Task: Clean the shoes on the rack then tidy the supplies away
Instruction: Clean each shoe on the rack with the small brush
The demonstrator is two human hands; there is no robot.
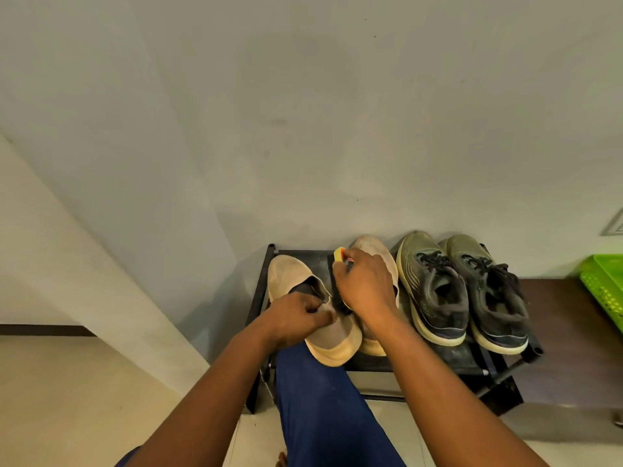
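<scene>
Shoe-cleaning at a low black rack (pixel 448 360) set against a pale wall (pixel 303 112): a tan slip-on (pixel 293 274) lies at the left end of the top shelf, toe toward the wall, its heel hanging past the front edge above a knee in blue trousers (pixel 323 409). The left hand (pixel 298 320) grips the shoe at the back of its collar, fingers curled and pinching the material. The right hand (pixel 365 284) is clenched around a brush (pixel 339 256) with a yellow end that pokes out past the knuckles; dark bristles show beneath the palm, in the gap between the slip-on and its mate. Whether the bristles touch the shoe cannot be told.

The second tan shoe (pixel 377 246) sits just beside the first, largely hidden under the right hand and wrist, its toe near the wall and its heel at the shelf's front edge. To its right, a pair of olive sneakers (pixel 435 288) with black laces and pale soles stands side by side, toes also to the wall, filling the rest of the shelf.

Right of the rack, a green perforated basket (pixel 603 291) rests on a dark brown surface (pixel 566 332) at the edge of the view. Light tile floor (pixel 67 399) spreads below, with bare toes just visible at the bottom.
</scene>
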